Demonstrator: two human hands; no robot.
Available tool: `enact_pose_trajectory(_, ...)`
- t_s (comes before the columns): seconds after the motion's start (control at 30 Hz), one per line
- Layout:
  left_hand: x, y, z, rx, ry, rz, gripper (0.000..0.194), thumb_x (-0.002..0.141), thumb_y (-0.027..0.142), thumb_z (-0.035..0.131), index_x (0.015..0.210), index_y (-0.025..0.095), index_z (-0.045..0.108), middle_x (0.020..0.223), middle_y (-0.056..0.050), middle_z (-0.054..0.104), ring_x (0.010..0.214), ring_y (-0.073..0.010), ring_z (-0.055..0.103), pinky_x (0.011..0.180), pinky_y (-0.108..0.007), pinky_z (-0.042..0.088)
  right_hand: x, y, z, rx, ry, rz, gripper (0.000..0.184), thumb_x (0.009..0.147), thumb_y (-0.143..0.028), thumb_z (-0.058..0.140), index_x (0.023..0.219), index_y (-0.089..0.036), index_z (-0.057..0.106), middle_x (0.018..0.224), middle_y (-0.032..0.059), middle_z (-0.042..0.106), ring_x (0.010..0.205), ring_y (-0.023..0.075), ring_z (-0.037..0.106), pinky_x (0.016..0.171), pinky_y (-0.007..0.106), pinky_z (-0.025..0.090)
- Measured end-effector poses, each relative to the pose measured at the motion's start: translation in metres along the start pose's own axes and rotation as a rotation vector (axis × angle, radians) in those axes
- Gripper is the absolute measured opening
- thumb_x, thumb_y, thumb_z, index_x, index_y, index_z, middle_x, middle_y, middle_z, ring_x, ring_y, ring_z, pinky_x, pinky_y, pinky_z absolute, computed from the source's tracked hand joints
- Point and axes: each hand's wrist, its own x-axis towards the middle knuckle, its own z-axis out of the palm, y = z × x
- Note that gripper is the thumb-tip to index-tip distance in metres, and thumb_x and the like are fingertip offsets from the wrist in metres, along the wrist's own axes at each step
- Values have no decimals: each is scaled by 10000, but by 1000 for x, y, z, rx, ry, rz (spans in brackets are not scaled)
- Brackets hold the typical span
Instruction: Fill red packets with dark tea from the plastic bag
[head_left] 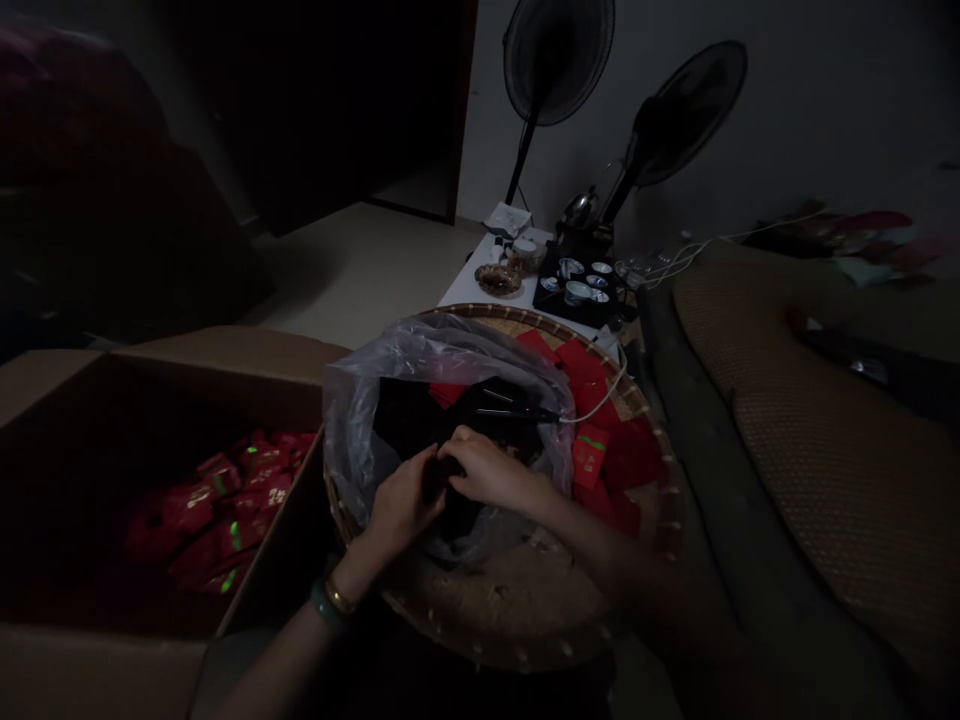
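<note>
My left hand, with a gold-coloured bracelet and a green bangle at its wrist, is closed over the middle of a clear plastic bag. My right hand meets it there, fingertips pinched together. What they hold is dark and mostly hidden by the fingers. Dark loose material fills the open bag, which sits in a round woven bamboo tray. Just beyond my right hand, a slim black device on a white cord lies across the bag. Red packets lie along the tray's right side.
An open cardboard box with several red packets stands at the left. Behind the tray, a low white table bears a black tea tray with cups. Two standing fans are at the back. A woven mat covers the seat at right.
</note>
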Motion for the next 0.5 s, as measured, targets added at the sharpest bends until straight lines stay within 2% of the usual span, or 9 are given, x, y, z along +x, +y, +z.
enact_pose_trajectory(0.1, 0, -1, 1, 12, 12, 9, 506, 731, 218, 568, 1202, 178, 389, 1106, -85, 603, 958, -205, 608, 790, -319, 510, 1, -2, -2, 15, 29, -5, 297, 702, -63, 563, 991, -128, 587, 936, 85, 564, 882, 178, 541, 787, 289, 418)
enact_pose_trajectory(0.3, -1, -3, 1, -16, 23, 34, 513, 730, 216, 558, 1211, 178, 384, 1132, -92, 586, 987, -207, 598, 805, -320, 505, 2, -2, 3, 123, 119, 26, 429, 688, -36, 562, 1093, -171, 521, 1056, 76, 515, 899, 154, 539, 780, 284, 439)
enact_pose_trajectory(0.5, -1, -2, -1, -7, 32, 39, 507, 728, 212, 561, 1200, 168, 382, 1098, -95, 598, 968, -205, 602, 793, -320, 507, -4, -4, 3, 257, 83, -23, 421, 723, -46, 519, 1121, -182, 520, 1065, 76, 543, 923, 161, 553, 792, 299, 461)
